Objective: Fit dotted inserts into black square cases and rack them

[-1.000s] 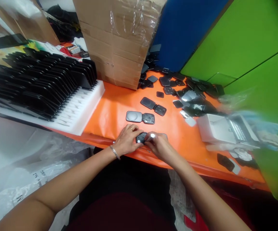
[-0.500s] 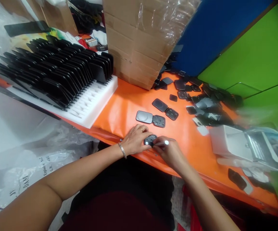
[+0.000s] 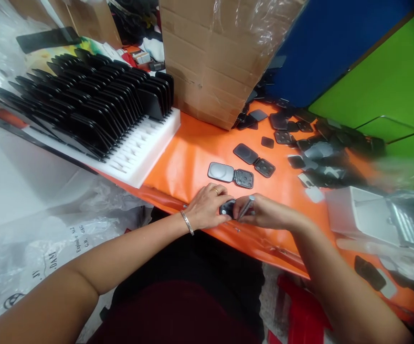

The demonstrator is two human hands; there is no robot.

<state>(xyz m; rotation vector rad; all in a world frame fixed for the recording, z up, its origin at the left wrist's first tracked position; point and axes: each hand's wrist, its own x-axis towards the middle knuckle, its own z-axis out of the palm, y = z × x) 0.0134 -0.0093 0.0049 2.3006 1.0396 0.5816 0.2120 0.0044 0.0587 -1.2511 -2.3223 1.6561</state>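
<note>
My left hand (image 3: 208, 208), wearing a ring and bracelet, is closed on the left side of a small dark square piece (image 3: 227, 209) at the table's front edge. Fingers hide much of that piece, which has a bright spot on its face. In my right hand (image 3: 260, 211) is a slim metal tool (image 3: 246, 207), slanted with its lower end at the piece's right side; its exact kind does not show. Just beyond my hands lie two unfolded hinged black pieces, one nearer (image 3: 221, 172) and one behind it (image 3: 246, 154), each a plain panel joined to a panel with round dots.
A white foam rack (image 3: 156, 148) holding rows of upright black plates stands at the left. A cardboard box (image 3: 207, 67) rises behind. Loose dark parts (image 3: 321, 157) are heaped at the right, near an open white box (image 3: 357, 210). Everything rests on an orange tabletop (image 3: 192, 143).
My right hand has turned, its wrist swinging out to the right, and the metal tool has tipped from nearly flat to steeper. My left hand keeps its hold on the dark piece. The view has shifted slightly.
</note>
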